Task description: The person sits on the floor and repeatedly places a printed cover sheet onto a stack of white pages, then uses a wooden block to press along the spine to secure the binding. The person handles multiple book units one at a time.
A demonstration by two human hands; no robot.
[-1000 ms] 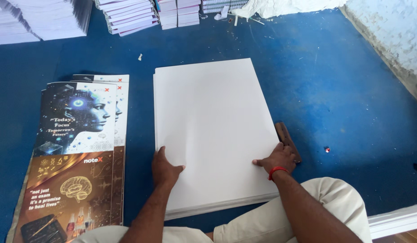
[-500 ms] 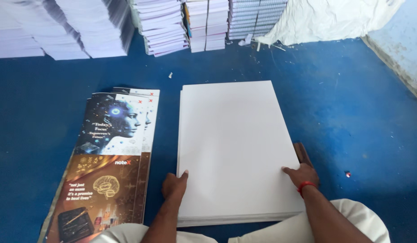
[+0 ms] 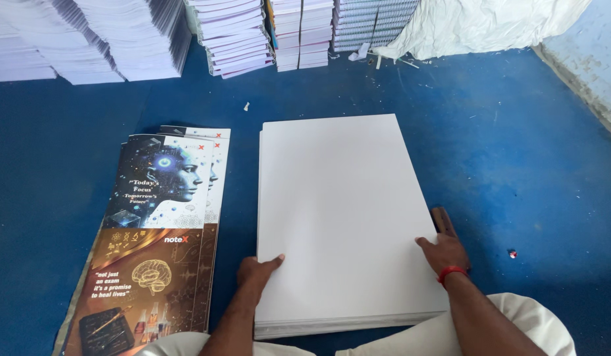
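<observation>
A thick stack of plain white sheets (image 3: pixel 342 211) lies on the blue floor in front of me. My left hand (image 3: pixel 256 273) grips the stack's near left edge, thumb on top. My right hand (image 3: pixel 444 252), with a red band at the wrist, rests on the near right edge, fingers on the top sheet. A brown wooden piece (image 3: pixel 442 221) lies on the floor just beyond my right hand, against the stack's side.
A pile of printed covers (image 3: pixel 157 237) with dark illustrated art lies left of the white stack. Stacks of white booklets (image 3: pixel 233 33) line the far side. A crumpled white sack (image 3: pixel 477 23) sits at the far right. A light blue wall (image 3: pixel 592 53) bounds the right.
The view has tilted up, showing more of the far stacks. My left hand has slid from the top of the sheets to the stack's left edge. My right hand stays at the right edge.
</observation>
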